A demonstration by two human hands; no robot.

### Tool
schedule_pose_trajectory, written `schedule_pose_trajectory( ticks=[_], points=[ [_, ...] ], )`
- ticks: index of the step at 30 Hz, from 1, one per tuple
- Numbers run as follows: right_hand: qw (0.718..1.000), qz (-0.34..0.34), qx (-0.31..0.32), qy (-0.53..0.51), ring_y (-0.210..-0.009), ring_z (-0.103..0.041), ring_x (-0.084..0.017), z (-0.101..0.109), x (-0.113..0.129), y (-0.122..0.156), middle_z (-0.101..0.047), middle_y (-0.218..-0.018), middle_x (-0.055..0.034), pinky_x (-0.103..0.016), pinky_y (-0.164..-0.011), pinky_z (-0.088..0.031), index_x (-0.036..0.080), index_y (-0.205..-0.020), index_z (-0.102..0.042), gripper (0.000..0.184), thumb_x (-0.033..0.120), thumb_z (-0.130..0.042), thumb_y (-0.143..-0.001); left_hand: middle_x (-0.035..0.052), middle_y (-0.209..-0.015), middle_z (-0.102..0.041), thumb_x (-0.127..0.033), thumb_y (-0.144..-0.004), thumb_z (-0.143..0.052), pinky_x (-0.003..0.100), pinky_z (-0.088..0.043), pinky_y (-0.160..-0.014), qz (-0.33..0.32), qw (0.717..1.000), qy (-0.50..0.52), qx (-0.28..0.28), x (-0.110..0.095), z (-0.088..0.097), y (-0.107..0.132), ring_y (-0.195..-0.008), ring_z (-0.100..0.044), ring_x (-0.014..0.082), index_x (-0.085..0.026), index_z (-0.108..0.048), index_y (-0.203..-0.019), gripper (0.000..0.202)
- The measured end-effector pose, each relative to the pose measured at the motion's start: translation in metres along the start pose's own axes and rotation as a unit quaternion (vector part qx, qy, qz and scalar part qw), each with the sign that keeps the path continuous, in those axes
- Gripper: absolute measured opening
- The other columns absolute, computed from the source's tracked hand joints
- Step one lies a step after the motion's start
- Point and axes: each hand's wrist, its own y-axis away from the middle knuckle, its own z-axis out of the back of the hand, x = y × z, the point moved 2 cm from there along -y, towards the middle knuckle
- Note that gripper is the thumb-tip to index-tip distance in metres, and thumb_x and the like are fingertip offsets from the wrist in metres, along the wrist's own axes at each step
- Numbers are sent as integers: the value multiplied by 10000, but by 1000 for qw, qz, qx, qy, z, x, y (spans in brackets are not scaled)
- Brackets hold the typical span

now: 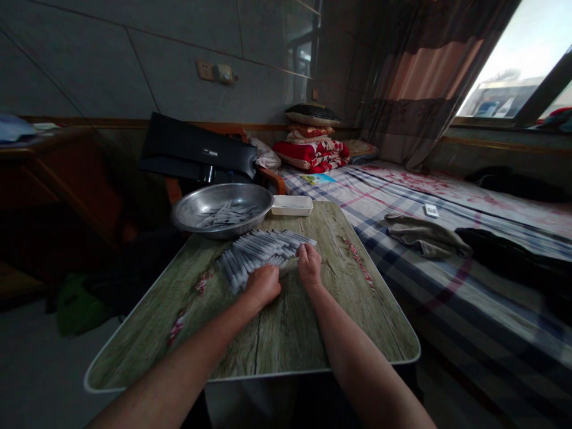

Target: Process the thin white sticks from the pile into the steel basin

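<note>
Slim pale sticks with dark tips, pen-like in shape, form a spread pile (257,253) on the small wood-patterned table (304,339). My left hand (264,282) is closed at the near edge of this pile, its knuckles up; whatever it grips is hidden. To its right, my right hand (309,263) is also closed, thumb and fingers pressed together by the right end of the pile. What lies between those fingers is too small to make out. The two hands are close together but apart.
Behind the pile stands a wide metal basin (192,211) with more such sticks inside. A white rectangular tray (292,207) sits beside it at the table's far edge. A black monitor (196,146) leans behind. Along the right runs a bed (357,190) with clothes (422,234).
</note>
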Motion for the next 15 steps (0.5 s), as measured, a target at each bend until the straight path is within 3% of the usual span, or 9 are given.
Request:
schedule_pose_trajectory(
  ticks=[4, 6, 8, 11, 15],
  points=[
    [997, -17, -66, -22, -762, -540, -203, 3, -3, -4, -606, -757, -32, -314, -769, -410, 241, -753, -532, 304, 405, -360, -943, 1, -570, -424, 27, -507, -681, 335, -441, -855, -34, 999, -24, -8, -5, 2, -6, -882, -611, 298, -252, -467, -484, 353],
    [992, -25, -120, -41, -871, -552, -215, 5, -5, -6, -620, -877, -61, -334, -844, -420, 234, -856, -546, 278, 426, -361, -937, -3, -565, -465, 15, -532, -693, 306, -437, -760, -39, 999, -36, 13, -10, 4, -11, -776, -602, 258, -238, -507, -498, 316],
    [988, -38, -135, -67, -915, -558, -219, 6, -5, -7, -617, -926, -75, -345, -866, -430, 228, -905, -550, 287, 443, -361, -933, -12, -546, -500, -24, -597, -709, 270, -402, -626, -12, 999, -5, 53, -13, 3, -18, -607, -552, 194, -218, -546, -535, 261],
    [988, -58, -45, -132, -816, -571, -202, 2, -3, -5, -615, -861, -57, -320, -761, -459, 219, -877, -571, 367, 487, -329, -947, -33, -550, -559, -109, -694, -725, 225, -317, -485, 57, 983, 158, 77, -15, -5, -26, -441, -441, 117, -196, -603, -671, 152],
    [969, -53, 142, -194, -703, -541, -173, -8, 4, 1, -592, -748, -14, -271, -623, -439, 212, -762, -590, 360, 506, -441, -906, -41, -597, -602, -93, -701, -756, 191, -356, -498, 44, 955, 293, -26, -15, -21, -29, -486, -490, 103, -190, -622, -742, 170]
  ],
)
